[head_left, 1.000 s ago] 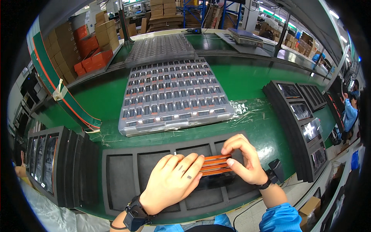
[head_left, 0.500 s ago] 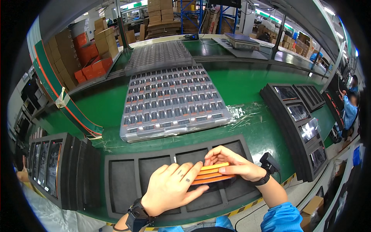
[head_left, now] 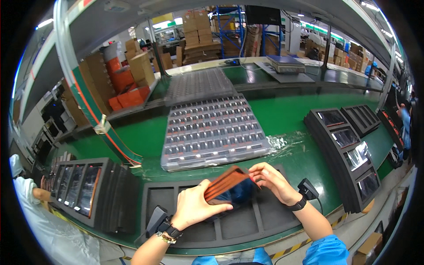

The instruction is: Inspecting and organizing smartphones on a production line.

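Observation:
My left hand (head_left: 192,207) grips a small stack of thin flat panels (head_left: 229,187) with orange edges and dark, glossy faces. The stack is tilted and smeared by motion. At its upper right corner is my right hand (head_left: 277,184), thumb and fingers curled in; something small and reddish shows at the fingertips, too blurred to name. Below both hands lies a black foam tray (head_left: 238,226) with rectangular compartments, partly covered by my hands and the stack.
A clear plastic tray (head_left: 212,160) with rows of small dark parts sits on the green bench. Stacked foam trays holding dark panels stand at left (head_left: 106,190) and right (head_left: 342,154). Another person's arm (head_left: 42,194) reaches in at far left. A post (head_left: 90,108) rises at left.
My left hand has turned the stack so its dark faces show and its right end is raised. My right hand has shifted to the corner. The whole view has swung.

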Action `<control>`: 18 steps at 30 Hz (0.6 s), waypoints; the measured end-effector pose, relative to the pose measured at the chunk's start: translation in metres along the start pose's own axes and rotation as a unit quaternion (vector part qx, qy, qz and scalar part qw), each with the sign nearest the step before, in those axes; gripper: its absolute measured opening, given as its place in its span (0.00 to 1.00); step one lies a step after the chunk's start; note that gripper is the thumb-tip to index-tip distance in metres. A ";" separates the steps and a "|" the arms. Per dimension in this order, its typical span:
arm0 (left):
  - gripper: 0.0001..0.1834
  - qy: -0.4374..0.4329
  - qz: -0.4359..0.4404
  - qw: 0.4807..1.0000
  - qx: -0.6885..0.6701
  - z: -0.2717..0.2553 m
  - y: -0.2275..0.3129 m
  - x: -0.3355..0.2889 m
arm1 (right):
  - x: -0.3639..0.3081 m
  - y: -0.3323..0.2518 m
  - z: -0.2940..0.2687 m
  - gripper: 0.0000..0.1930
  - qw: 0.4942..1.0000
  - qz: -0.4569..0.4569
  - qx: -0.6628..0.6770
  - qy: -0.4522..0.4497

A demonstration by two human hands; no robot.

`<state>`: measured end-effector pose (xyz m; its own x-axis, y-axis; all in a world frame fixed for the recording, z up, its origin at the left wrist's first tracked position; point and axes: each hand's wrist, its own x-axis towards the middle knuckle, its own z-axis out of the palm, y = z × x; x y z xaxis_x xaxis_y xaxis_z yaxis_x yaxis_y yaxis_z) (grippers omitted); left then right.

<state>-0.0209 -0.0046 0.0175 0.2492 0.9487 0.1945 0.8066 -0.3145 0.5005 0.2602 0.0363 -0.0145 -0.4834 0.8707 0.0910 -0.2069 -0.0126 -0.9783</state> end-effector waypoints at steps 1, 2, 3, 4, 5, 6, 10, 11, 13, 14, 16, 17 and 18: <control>0.40 0.006 -0.072 0.996 -0.048 0.000 -0.005 0.000 | 0.004 0.008 -0.008 0.23 0.999 -0.022 -0.038 -0.009; 0.36 0.036 -0.126 0.984 -0.117 0.002 -0.005 -0.003 | 0.008 0.014 -0.009 0.23 0.996 -0.043 -0.077 -0.017; 0.33 0.076 -0.147 0.961 -0.223 0.014 -0.016 -0.009 | 0.011 0.017 0.002 0.25 0.981 -0.079 -0.170 -0.039; 0.30 0.114 -0.162 0.924 -0.327 0.023 -0.026 -0.011 | 0.013 0.013 0.016 0.28 0.967 -0.048 -0.236 -0.078; 0.27 0.103 -0.188 0.883 -0.417 0.020 -0.023 -0.010 | 0.012 0.006 0.035 0.31 0.956 -0.023 -0.272 -0.106; 0.27 0.103 -0.203 0.866 -0.446 0.018 -0.015 -0.009 | 0.009 0.001 0.054 0.35 0.943 0.006 -0.309 -0.127; 0.21 0.107 -0.173 0.836 -0.509 0.023 -0.005 -0.012 | 0.017 0.030 0.090 0.36 0.995 0.031 -0.090 -0.027; 0.19 0.096 -0.201 0.825 -0.519 0.022 -0.004 -0.016 | 0.017 0.027 0.091 0.33 0.995 0.052 -0.073 -0.031; 0.17 0.093 -0.226 0.819 -0.520 0.012 0.004 -0.027 | 0.017 0.002 0.094 0.28 0.988 0.145 -0.033 -0.051; 0.18 0.097 -0.224 0.823 -0.512 0.018 -0.001 -0.030 | 0.017 0.006 0.093 0.28 0.988 0.143 -0.036 -0.054; 0.17 0.108 -0.212 0.841 -0.486 0.021 -0.002 -0.037 | 0.010 0.020 0.091 0.28 0.999 0.037 -0.009 -0.017; 0.17 0.109 -0.211 0.840 -0.488 0.024 -0.004 -0.041 | 0.006 0.020 0.090 0.27 0.999 0.044 -0.013 -0.008; 0.16 0.123 -0.177 0.845 -0.490 0.025 -0.007 -0.045 | 0.003 0.017 0.090 0.27 0.999 0.045 -0.015 -0.009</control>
<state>-0.0246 -0.0443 -0.0160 -0.1321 0.9912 -0.0049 -0.0536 -0.0022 0.9986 0.1791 -0.0055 -0.0141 -0.5144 0.8575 0.0065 -0.1369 -0.0747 -0.9878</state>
